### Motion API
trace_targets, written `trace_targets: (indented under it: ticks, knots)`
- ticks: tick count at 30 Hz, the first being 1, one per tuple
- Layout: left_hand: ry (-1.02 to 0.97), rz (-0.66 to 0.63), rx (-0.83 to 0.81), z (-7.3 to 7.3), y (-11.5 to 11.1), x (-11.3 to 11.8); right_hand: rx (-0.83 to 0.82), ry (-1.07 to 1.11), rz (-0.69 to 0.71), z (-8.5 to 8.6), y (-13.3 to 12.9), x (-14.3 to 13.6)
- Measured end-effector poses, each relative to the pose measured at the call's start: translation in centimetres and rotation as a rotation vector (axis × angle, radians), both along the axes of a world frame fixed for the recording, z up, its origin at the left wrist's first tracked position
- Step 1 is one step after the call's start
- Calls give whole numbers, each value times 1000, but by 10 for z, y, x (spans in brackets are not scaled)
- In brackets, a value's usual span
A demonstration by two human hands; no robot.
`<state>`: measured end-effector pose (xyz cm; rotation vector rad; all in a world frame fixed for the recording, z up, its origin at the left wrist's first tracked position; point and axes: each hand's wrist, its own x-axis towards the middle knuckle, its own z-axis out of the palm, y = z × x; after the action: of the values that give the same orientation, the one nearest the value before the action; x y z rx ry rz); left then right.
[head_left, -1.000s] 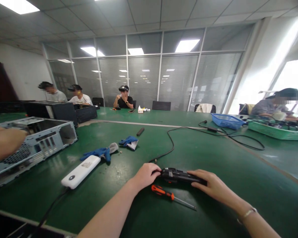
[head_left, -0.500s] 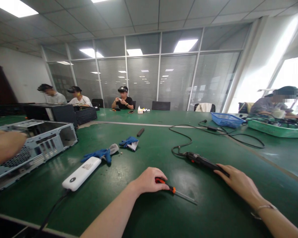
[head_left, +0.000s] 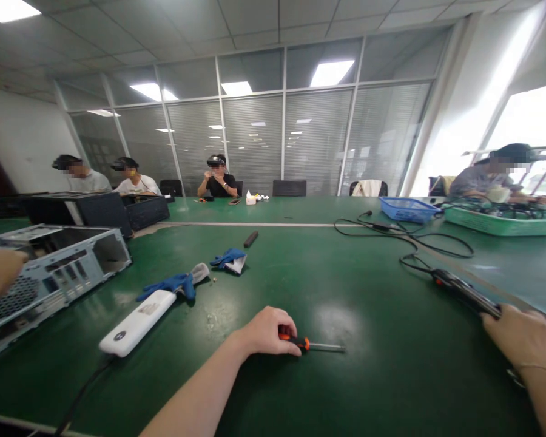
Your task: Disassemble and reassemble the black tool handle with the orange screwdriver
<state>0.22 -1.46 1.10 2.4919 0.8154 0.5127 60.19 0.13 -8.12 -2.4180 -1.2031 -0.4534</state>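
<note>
My left hand (head_left: pixel 267 332) is closed round the black and orange handle of a screwdriver (head_left: pixel 306 344), low over the green table (head_left: pixel 264 400). Its metal shaft points right. Far to the right, my right hand (head_left: pixel 525 337) grips the rear end of a black corded electric screwdriver (head_left: pixel 461 291), whose body slants up and left. The palm side of the right hand is hidden. A black cord (head_left: pixel 409 260) leads from the tool's front-left end toward the far side of the table.
A white power bank-like device (head_left: pixel 139 325) with a cable lies left, beside blue gloves (head_left: pixel 230 260). Another person's arm (head_left: pixel 0 273) reaches over an open computer case (head_left: pixel 73 264). Blue (head_left: pixel 407 210) and green baskets (head_left: pixel 505 226) stand back right. Several people sit around.
My right hand has carried the electric screwdriver to the right, dragging its cord along. The screwdriver in my left hand has turned to point more straight right. My view has shifted slightly.
</note>
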Motion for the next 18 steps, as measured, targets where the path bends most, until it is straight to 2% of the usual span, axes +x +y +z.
trace_targets:
  ticks: [1,3,8,14,18]
  knots:
    - [14,5,-6,1,0,1,-78,15,-59,6,-1,-7]
    - [30,10,-13,2,-1,2,-144,22,-81,17,-4,-18]
    - [33,25,-32,3,-2,2,-159,17,-78,31,-11,-32]
    - [35,19,-16,4,-2,2,-53,-78,-111,41,-13,-44]
    - [28,6,-17,5,-2,1,32,-93,-109,41,-14,-45]
